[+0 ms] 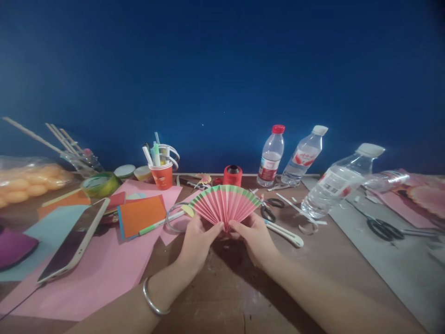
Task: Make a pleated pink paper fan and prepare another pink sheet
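A pleated paper fan, pink with a green rim, stands spread open above the brown table. My left hand pinches its lower left edge near the base; a silver bangle sits on that wrist. My right hand pinches the lower right edge by the fan's base. Both hands are closed on the fan and meet at its bottom point.
Pink paper sheets, an orange card, a phone and a green-tipped pen lie at left. A red cup of pens, tape rolls, a red spool, three water bottles, scissors and a white cutter stand behind and right.
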Demonstrator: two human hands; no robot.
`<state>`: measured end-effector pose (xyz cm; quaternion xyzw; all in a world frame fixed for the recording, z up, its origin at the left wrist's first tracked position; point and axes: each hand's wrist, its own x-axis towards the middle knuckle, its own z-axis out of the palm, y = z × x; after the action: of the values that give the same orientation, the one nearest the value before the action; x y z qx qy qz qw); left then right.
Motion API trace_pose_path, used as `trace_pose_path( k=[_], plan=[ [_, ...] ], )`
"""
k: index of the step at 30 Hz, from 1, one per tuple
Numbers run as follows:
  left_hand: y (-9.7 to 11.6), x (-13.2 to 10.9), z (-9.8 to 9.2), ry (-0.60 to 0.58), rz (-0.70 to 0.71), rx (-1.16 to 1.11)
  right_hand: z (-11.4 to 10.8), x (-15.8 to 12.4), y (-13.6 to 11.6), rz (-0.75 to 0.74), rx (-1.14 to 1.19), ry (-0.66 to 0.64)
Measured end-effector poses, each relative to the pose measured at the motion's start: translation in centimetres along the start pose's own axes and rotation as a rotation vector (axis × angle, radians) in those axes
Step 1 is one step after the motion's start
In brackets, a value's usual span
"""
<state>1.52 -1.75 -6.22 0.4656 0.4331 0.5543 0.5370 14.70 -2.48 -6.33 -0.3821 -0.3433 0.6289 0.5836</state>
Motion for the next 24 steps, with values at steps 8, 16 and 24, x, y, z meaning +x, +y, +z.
trace_pose_path(
  k=[8,16,24],
  plan=[
    [-0.3,0.7,-0.4,0.064,-0.066,-0.241,-0.5,0.7,0.1,0.03,0.159,0.083],
    [-0.6,1.0,-0.2,0.169,-0.074,-0.415,-0.4,0.7,0.6,0.098,0.362,0.138],
    [-0.8,1.1,-0.4,0.214,-0.075,-0.468,-0.5,1.0,1.0,0.093,0.415,0.158]
  ],
)
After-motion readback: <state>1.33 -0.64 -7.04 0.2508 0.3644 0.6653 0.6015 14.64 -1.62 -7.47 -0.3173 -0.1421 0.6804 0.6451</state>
